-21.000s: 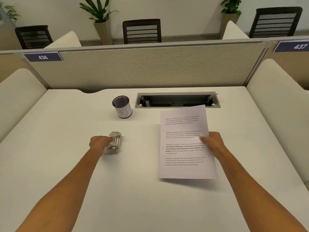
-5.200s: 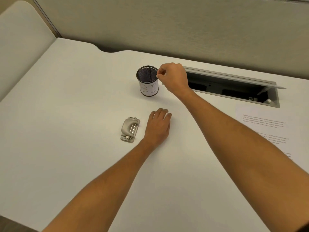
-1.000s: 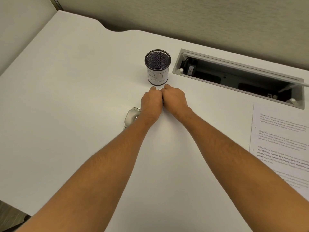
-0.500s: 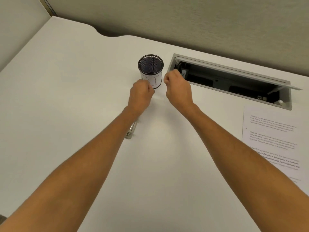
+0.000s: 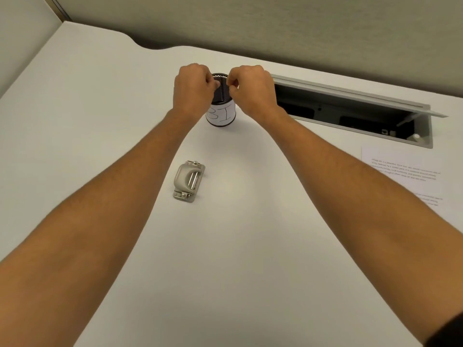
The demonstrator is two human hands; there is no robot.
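A black mesh cup point(image 5: 222, 115) with a white label stands upright at the back of the white desk point(image 5: 225, 246). My left hand point(image 5: 192, 89) and my right hand point(image 5: 253, 91) hover over its rim from either side. On each hand the fingers are curled and the fingertips are pinched together above the opening. Nothing shows between the fingertips. The hands hide most of the cup's mouth. A small metal hole punch point(image 5: 189, 181) lies on the desk between my forearms, nearer to me than the cup, and nothing touches it.
An open cable trough point(image 5: 350, 113) with a raised lid is set into the desk right of the cup. A printed sheet of paper point(image 5: 406, 171) lies at the right edge. A beige partition wall point(image 5: 250, 26) closes off the back.
Both hands have risen from the desk in front of the cup to its rim, still pinched. The hole punch, hidden before by my left forearm, is now in full view.
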